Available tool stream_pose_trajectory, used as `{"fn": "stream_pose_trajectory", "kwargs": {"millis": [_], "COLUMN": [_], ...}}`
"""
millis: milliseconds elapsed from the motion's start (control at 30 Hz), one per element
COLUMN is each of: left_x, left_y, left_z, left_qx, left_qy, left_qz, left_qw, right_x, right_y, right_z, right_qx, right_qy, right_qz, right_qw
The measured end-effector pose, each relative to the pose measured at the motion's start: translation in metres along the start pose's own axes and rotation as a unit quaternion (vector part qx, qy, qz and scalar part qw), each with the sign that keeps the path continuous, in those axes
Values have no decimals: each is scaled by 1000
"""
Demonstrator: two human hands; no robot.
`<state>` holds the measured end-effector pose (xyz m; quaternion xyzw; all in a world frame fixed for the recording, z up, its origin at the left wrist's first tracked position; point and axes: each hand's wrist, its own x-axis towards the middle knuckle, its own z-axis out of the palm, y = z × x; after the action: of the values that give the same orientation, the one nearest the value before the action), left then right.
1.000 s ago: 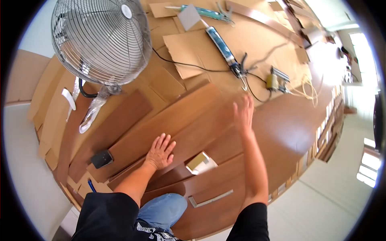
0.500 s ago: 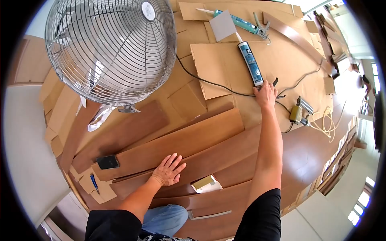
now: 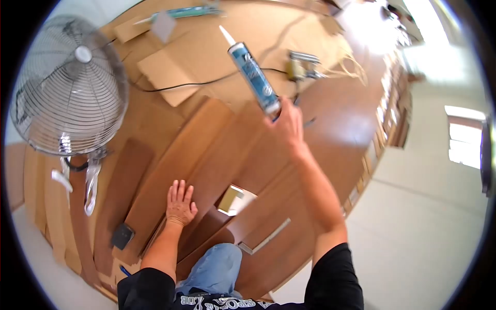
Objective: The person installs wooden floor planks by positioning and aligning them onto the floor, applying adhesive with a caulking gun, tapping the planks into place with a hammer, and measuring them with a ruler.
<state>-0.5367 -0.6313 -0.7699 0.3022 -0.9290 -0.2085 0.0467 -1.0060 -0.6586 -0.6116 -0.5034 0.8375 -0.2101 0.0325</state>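
Observation:
My right hand [image 3: 287, 122] is wrapped round the rear of a blue caulking tube [image 3: 254, 77], whose white nozzle points up and to the left, off the cardboard. Flat on a wooden plank [image 3: 194, 137] rests my left hand [image 3: 181, 202], fingers spread, holding nothing. A dark phone-like block [image 3: 123, 236] lies to its lower left at the plank's end. To the right of my left hand, a small white and tan piece [image 3: 235, 200] sits between planks. A grey metal strip [image 3: 264, 236] lies on the board near my knee.
A large wire-caged fan [image 3: 70, 85] stands at the left. Cardboard sheets [image 3: 206, 41] cover the far floor, with a second teal tube [image 3: 186, 12] on them. A nail-gun-like tool [image 3: 302, 66] with a pale coiled hose [image 3: 351, 70] and a black cord [image 3: 206, 82] lies beyond my right hand.
My right hand has taken hold of the caulking tube and lifted it off the cardboard. My left hand remains on the planks. The camera view has turned.

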Motion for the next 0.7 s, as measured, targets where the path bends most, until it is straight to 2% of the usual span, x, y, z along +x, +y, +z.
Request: {"fn": "stream_pose_trajectory", "kwargs": {"millis": [33,67,100,133,167,200,233,267,300,333,367,433,500,567,633,667,700], "left_x": [-1,-2,-2,-3,-4,-6,-10,-14,-17,-21,-25,-28,-26,-29,-32,-28,-31], "left_y": [3,8,10,10,12,17,16,16,14,11,10,13,12,10,15,7,12], "left_z": [-5,-7,-8,-11,-15,-22,-19,-17,-9,-2,2,5,12,16,6,19,14], "left_qx": [-2,-1,9,23,17,17,25,29,50,65,71,96,108,128,95,89,89], "left_qy": [2,2,14,27,49,38,54,64,56,62,61,72,86,85,87,96,74], "left_qz": [2,20,19,13,23,17,22,28,21,24,34,24,30,23,52,51,28], "left_qw": [1000,1000,1000,999,998,999,998,997,997,996,995,992,990,988,990,990,993], "right_x": [-52,-101,-167,-227,-294,-348,-410,-487,-554,-615,-681,-797,-911,-965,-1047,-1046,-1050], "right_y": [0,-30,-28,-41,-52,-92,-117,-126,-155,-185,-214,-287,-363,-451,-529,-549,-570], "right_z": [-15,-51,-56,-68,-74,-98,-110,-105,-106,-116,-122,-137,-134,-143,-131,-153,-157], "right_qx": [55,147,182,311,385,418,448,418,449,472,437,381,96,114,-61,60,58], "right_qy": [17,-24,19,21,36,48,69,86,154,165,196,243,229,306,234,265,224], "right_qz": [50,172,191,272,315,408,436,481,492,496,495,545,571,658,710,697,756], "right_qw": [997,974,964,910,867,810,778,765,730,710,725,706,783,679,662,664,612]}}
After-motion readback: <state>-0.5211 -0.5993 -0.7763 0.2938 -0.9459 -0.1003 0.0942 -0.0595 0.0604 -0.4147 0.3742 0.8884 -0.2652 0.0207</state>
